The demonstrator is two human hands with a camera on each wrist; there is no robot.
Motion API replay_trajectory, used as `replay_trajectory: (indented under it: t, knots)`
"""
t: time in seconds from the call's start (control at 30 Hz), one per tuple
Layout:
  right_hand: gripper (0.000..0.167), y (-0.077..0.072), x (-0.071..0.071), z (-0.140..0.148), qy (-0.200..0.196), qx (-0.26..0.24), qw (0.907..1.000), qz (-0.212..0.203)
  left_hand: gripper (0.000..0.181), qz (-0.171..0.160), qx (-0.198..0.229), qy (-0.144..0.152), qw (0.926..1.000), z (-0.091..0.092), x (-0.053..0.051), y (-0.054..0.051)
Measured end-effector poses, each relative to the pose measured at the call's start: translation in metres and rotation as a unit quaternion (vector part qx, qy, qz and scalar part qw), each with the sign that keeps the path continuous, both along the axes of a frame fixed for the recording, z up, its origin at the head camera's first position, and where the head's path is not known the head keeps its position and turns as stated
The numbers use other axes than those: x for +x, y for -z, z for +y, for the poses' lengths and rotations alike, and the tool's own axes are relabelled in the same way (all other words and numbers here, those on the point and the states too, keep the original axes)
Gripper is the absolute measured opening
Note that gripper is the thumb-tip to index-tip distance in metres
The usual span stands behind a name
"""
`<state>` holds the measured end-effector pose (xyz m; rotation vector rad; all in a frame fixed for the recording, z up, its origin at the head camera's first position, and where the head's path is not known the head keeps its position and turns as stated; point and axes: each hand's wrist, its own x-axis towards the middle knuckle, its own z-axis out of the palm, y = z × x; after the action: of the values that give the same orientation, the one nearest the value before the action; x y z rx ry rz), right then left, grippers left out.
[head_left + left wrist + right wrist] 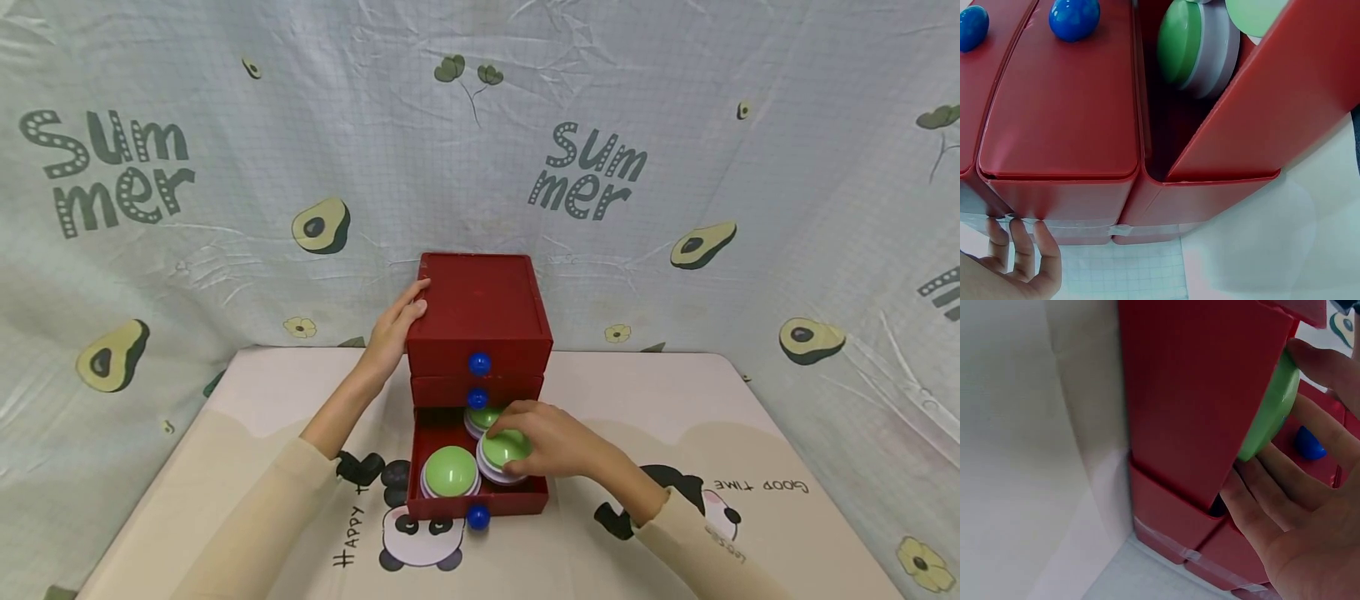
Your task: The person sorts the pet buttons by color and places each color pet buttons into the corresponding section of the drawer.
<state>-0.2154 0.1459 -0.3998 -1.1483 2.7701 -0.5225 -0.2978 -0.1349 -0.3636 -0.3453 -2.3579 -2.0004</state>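
A red drawer cabinet stands with its bottom drawer pulled out. Inside the drawer are round containers with green domed lids and pale bases: one front left, one front right and one farther back, partly hidden. My right hand grips the front-right container by its green lid, thumb and fingers on opposite sides; in the right wrist view the lid shows between them. My left hand rests against the cabinet's left side, fingertips at the top edge.
Blue round knobs mark the upper drawers, which are closed; another knob sits on the pulled-out drawer. A pale tablecloth with panda prints lies under the cabinet. Behind it hangs a curtain printed with avocados.
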Motion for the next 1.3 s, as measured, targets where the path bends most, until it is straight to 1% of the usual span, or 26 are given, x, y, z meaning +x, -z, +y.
replay_trajectory:
  t: [0.23, 0.53, 0.73, 0.97, 1.3]
  knots:
    - [0.039, 0.0026, -0.0027, 0.0016, -0.008, 0.002, 1.0, -0.005, 0.053, 0.001, 0.003, -0.001, 1.0, 0.0003, -0.0005, 0.0]
    - [0.039, 0.0009, -0.0039, 0.0021, -0.024, 0.015, 0.9995, -0.014, 0.052, 0.001, 0.002, -0.004, 1.0, 0.0017, 0.0004, 0.0007]
    - [0.042, 0.0027, -0.0053, 0.0026, -0.018, 0.027, 0.9991, -0.025, 0.053, 0.002, -0.001, -0.005, 1.0, 0.0014, 0.0001, 0.0007]
    - [0.044, 0.0005, -0.0069, 0.0027, -0.019, 0.035, 0.9985, -0.036, 0.053, 0.001, -0.001, -0.005, 1.0, 0.0015, 0.0004, -0.0008]
    - [0.033, 0.003, -0.0093, 0.0033, -0.023, 0.02, 0.9985, -0.046, 0.053, -0.001, 0.002, -0.004, 1.0, 0.0013, -0.0005, -0.0002]
